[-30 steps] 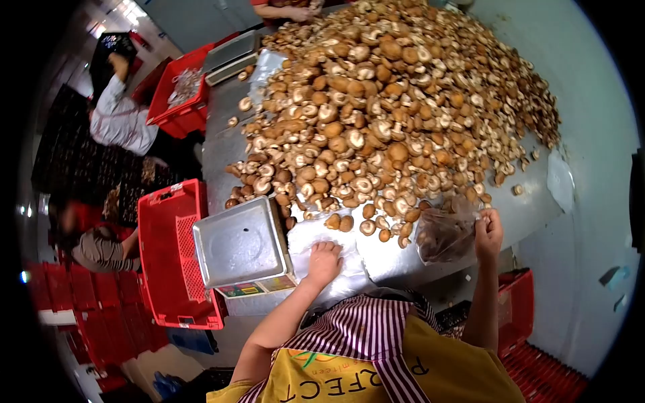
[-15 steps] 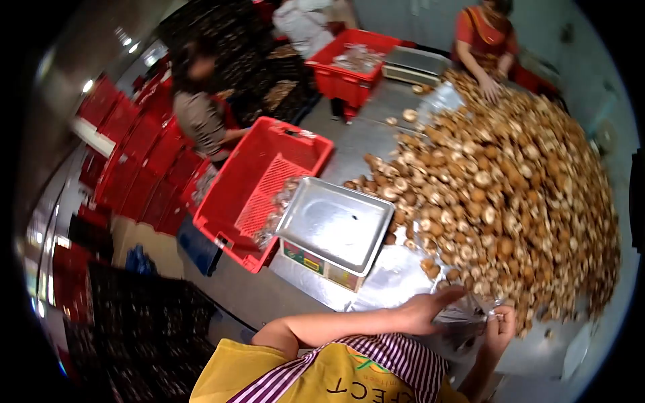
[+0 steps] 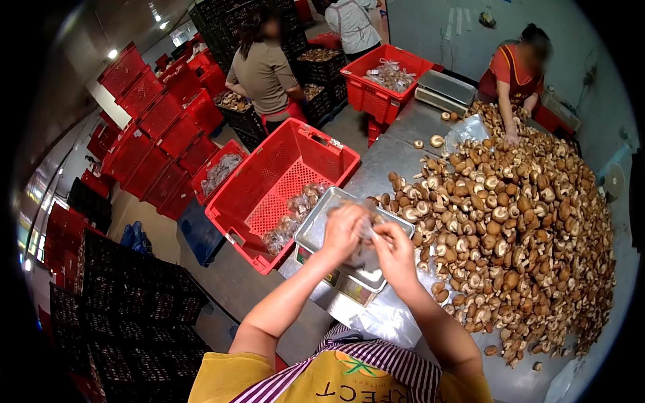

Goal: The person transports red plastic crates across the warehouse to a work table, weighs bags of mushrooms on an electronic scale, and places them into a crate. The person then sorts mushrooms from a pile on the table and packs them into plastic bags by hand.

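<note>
Over the metal pan of the weighing scale (image 3: pixel 312 235), both hands grip a clear plastic bag (image 3: pixel 364 258). My left hand (image 3: pixel 345 232) is closed at the bag's upper left, its fingers blurred. My right hand (image 3: pixel 395 254) pinches the bag from the other side. What the bag contains is hard to make out through the plastic and blur. To the right spreads a big heap of brown mushrooms (image 3: pixel 510 235). Filled clear bags (image 3: pixel 285 232) lie in the red crate (image 3: pixel 259 195) beside the scale.
Flat plastic bags (image 3: pixel 386 316) lie on the metal table (image 3: pixel 386 161) near my body. A second scale (image 3: pixel 445 91) and a red crate (image 3: pixel 376 94) stand farther back. One person (image 3: pixel 514 80) works at the heap; another (image 3: pixel 265 77) stands beyond the near crate. Black crates (image 3: pixel 134 322) are stacked at left.
Both hands have moved left and up with the plastic bag, from beside the heap to above the scale. The view has shifted. The person beyond the crate has turned.
</note>
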The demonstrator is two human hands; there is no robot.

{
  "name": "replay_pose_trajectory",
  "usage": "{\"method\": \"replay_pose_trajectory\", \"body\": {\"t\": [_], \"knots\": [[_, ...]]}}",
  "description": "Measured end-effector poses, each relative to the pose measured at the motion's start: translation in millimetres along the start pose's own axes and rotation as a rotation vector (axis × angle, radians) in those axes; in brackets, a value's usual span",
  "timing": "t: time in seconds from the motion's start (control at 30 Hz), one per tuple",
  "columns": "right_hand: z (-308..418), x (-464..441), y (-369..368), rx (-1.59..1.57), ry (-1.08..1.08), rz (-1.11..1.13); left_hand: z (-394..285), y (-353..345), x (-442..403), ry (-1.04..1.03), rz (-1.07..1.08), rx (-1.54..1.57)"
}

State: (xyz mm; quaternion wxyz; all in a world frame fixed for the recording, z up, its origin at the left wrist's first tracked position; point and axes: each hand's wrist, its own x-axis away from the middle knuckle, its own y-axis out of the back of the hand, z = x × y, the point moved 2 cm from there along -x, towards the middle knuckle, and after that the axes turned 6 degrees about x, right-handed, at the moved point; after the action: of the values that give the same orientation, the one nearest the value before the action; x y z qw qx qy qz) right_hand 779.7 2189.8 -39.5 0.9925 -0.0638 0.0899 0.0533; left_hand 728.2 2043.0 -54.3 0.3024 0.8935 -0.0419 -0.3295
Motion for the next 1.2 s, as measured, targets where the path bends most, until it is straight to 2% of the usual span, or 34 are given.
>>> {"method": "replay_pose_trajectory", "body": {"t": [0.07, 0.17, 0.23, 0.27, 0.3, 0.33, 0.37, 0.43, 0.5, 0.53, 0.6, 0.67, 0.7, 0.77, 0.83, 0.9, 0.97, 1.0, 1.07, 1.2], "knots": [[-28.4, -10.0, -4.8, 0.112, -0.113, 0.084, 35.3, 3.0, 7.7, 0.14, -0.035, -0.115], [-51.5, 11.6, 3.8, 0.227, -0.067, 0.099, 68.6, 2.9, 32.7, 0.245, -0.071, -0.15], [-56.7, 39.1, 31.0, 0.276, -0.152, 0.093, 82.6, 4.1, 47.1, 0.324, -0.145, -0.163], [-58.8, 55.9, 48.3, 0.266, -0.211, 0.069, 87.1, 8.3, 50.8, 0.368, -0.062, -0.126], [-61.0, 75.3, 67.1, 0.255, -0.275, 0.027, 80.8, 10.7, 53.0, 0.375, -0.074, -0.055], [-66.8, 95.9, 87.3, 0.243, -0.335, -0.042, 75.6, 13.5, 53.1, 0.295, -0.028, -0.114], [-93.3, 121.1, 111.0, 0.326, -0.246, -0.143, 59.6, 15.3, 50.1, 0.345, 0.003, -0.065], [-82.8, 164.0, 144.5, 0.377, -0.251, -0.313, 18.8, 14.2, 42.7, 0.18, -0.059, -0.206], [-77.0, 204.2, 176.8, 0.554, -0.346, -0.449, -8.6, 4.5, 45.8, 0.156, -0.113, -0.169], [-93.7, 228.4, 195.0, 0.504, -0.351, -0.532, -27.5, -2.4, 44.6, 0.125, -0.106, -0.182], [-119.1, 268.5, 229.1, 0.453, -0.361, -0.631, -46.4, -30.2, 49.9, 0.094, -0.029, -0.064], [-111.6, 291.6, 251.1, 0.74, -0.479, -0.867, -64.3, -59.8, 60.6, 0.094, 0.106, 0.115], [-99.1, 298.3, 256.4, 0.764, -0.427, -0.958, -77.1, -78.6, 66.7, 0.096, 0.207, 0.186], [-127.5, 327.9, 284.8, 0.428, -0.58, -1.101, -99.6, -113.7, 81.3, 0.071, 0.414, 0.266], [-125.7, 344.8, 299.1, 0.539, -0.619, -1.132, -121.9, -139.3, 92.2, -0.019, 0.53, 0.303], [-126.7, 351.7, 312.3, 0.652, -0.656, -1.15, -140.0, -153.5, 97.8, 0.0, 0.642, 0.378], [-137.2, 356.1, 326.3, 0.849, -0.538, -1.165, -146.9, -164.2, 107.0, 0.037, 0.696, 0.404], [-140.4, 356.1, 333.1, 0.847, -0.54, -1.172, -147.6, -170.1, 111.8, 0.075, 0.741, 0.427], [-131.1, 339.8, 336.1, 1.076, -0.374, -1.211, -144.7, -180.5, 123.1, 0.097, 0.784, 0.444], [-95.9, 299.3, 346.3, 1.073, -0.421, -1.198, -150.6, -191.2, 133.0, 0.173, 0.863, 0.483]]}}
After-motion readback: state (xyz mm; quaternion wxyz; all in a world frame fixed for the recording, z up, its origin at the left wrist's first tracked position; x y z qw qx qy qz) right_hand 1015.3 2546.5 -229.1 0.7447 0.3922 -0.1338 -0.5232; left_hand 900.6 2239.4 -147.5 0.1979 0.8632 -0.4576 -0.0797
